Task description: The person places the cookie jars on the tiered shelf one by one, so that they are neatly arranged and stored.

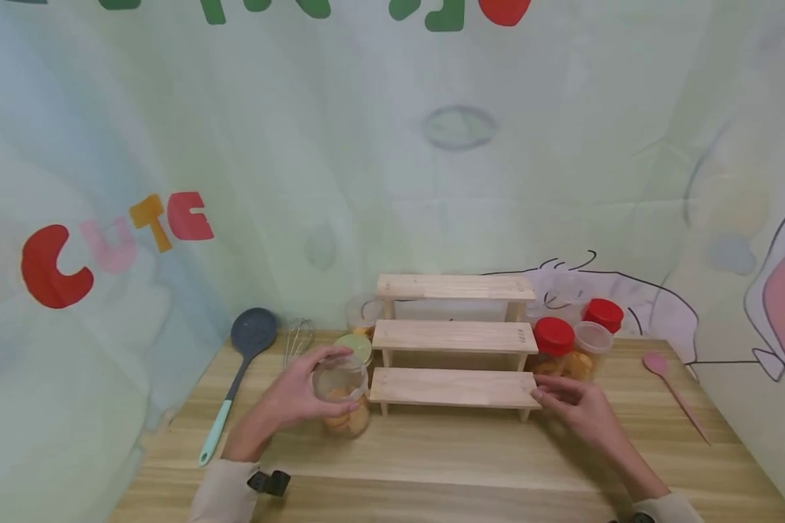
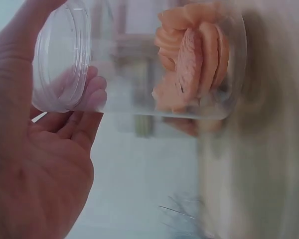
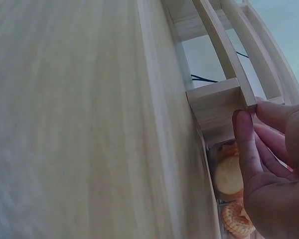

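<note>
My left hand (image 1: 294, 392) grips a clear plastic jar (image 1: 349, 418) near its top, thumb on one side and fingers on the other. Orange-brown cookies (image 2: 199, 59) lie at the jar's bottom in the left wrist view. The jar is upright, just left of a three-tier wooden shelf (image 1: 454, 388); whether it touches the table is hard to tell. At the shelf's other end, my right hand (image 1: 582, 407) pinches the right edge of the lowest tier between thumb and fingers. The right wrist view shows the thumb and fingertips on that board's corner (image 3: 246, 97).
Behind the held jar stand a green-lidded jar (image 1: 355, 345) and another clear one (image 1: 363, 311). Right of the shelf are red-lidded jars (image 1: 554, 335) and a clear-topped jar (image 1: 593, 338). A skimmer (image 1: 254, 333) and whisk (image 1: 299, 338) lie left, a pink spoon (image 1: 655, 363) right.
</note>
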The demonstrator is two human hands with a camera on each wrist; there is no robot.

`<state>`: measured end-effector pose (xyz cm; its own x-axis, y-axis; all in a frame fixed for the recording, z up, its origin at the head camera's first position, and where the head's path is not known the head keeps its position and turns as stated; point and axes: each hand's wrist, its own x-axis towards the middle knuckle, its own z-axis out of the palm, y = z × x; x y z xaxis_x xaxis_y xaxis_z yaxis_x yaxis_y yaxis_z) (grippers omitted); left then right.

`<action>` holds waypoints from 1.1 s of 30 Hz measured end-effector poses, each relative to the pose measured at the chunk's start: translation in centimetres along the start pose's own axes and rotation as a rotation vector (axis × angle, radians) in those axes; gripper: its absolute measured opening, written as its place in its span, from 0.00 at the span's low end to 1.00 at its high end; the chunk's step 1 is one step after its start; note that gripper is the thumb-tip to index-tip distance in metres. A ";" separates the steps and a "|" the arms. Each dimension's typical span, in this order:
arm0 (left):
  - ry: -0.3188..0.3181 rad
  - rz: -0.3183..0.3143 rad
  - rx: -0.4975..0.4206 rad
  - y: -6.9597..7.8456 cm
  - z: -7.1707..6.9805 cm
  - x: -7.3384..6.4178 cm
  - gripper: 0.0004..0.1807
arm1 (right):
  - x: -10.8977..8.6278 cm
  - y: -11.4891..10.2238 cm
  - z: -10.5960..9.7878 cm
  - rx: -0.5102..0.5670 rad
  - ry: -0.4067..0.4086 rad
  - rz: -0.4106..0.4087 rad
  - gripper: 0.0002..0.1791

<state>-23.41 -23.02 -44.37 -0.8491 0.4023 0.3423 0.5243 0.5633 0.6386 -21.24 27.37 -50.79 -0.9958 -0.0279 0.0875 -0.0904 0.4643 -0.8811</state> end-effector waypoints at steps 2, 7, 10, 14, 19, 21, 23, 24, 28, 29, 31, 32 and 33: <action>0.009 0.010 0.013 0.8 -0.4 0.2 0.46 | 0.1 0.0 0.0 0.009 0.002 0.010 0.25; 0.029 0.041 0.047 3.1 -1.5 0.8 0.45 | 0.2 0.0 0.0 0.008 -0.005 0.036 0.26; 0.047 0.051 0.046 4.5 -1.8 1.3 0.45 | 0.2 0.1 0.0 0.007 -0.013 0.051 0.26; 0.061 0.065 -0.005 6.3 -1.7 2.7 0.46 | 0.2 0.2 0.1 0.012 -0.026 0.064 0.27; 0.103 0.108 -0.022 8.5 -0.6 5.8 0.47 | 0.1 0.3 0.0 0.014 -0.022 0.078 0.27; 0.131 0.136 -0.013 9.3 0.0 7.3 0.47 | -0.1 0.2 0.0 0.005 -0.020 0.088 0.28; 0.157 0.158 -0.031 9.9 0.7 8.9 0.47 | -0.3 0.1 0.0 -0.002 -0.020 0.096 0.28; 0.172 0.167 -0.041 10.2 1.0 9.6 0.47 | -0.4 0.1 -0.1 0.000 -0.021 0.096 0.28; 0.243 0.182 -0.083 11.2 2.3 12.3 0.47 | -0.4 -0.2 0.0 0.009 -0.023 0.079 0.27; 0.261 0.188 -0.091 11.5 2.6 12.9 0.47 | -0.4 -0.2 0.0 0.006 -0.025 0.073 0.27; 0.287 0.200 -0.107 12.0 3.2 14.2 0.47 | -0.2 -0.3 0.0 0.003 -0.025 0.063 0.27; 0.296 0.203 -0.112 12.2 3.6 14.8 0.47 | -0.2 -0.3 0.1 0.002 -0.024 0.062 0.27; 0.301 0.208 -0.119 12.4 4.0 15.5 0.47 | -0.1 -0.3 0.1 -0.001 -0.025 0.062 0.27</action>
<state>-29.80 -6.97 -33.90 -0.7155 0.2597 0.6485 0.6913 0.3973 0.6036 -21.07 27.15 -50.54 -0.9995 -0.0216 0.0212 -0.0288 0.4663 -0.8841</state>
